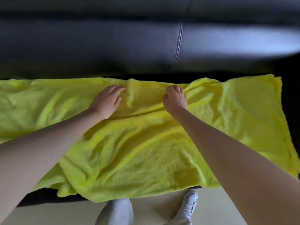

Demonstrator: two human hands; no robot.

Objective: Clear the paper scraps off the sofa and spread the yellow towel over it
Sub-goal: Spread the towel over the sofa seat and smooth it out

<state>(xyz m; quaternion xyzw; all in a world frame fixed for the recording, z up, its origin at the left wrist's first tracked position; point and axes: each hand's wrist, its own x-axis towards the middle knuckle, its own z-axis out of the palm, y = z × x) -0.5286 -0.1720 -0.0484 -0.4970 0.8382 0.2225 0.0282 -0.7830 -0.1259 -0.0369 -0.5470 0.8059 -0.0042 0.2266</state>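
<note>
The yellow towel [146,143] lies spread across the seat of the dark sofa [113,46], reaching from the left edge of view almost to the right end of the seat, with its near edge hanging a little over the front. It is a bright, fuzzy lemon-yellow cloth, far from smooth: long creases run across its middle and a raised fold stands up near its far edge, between the two hands. The left hand [106,101] rests on the towel with the fingers open and flat, just left of that fold. The right hand [175,99] is curled closed, and seems to be pinching a ridge of the towel near the far edge, though the picture is soft there. Below the sofa's front, a white shoe [190,203] stands on the pale floor [65,215].
</note>
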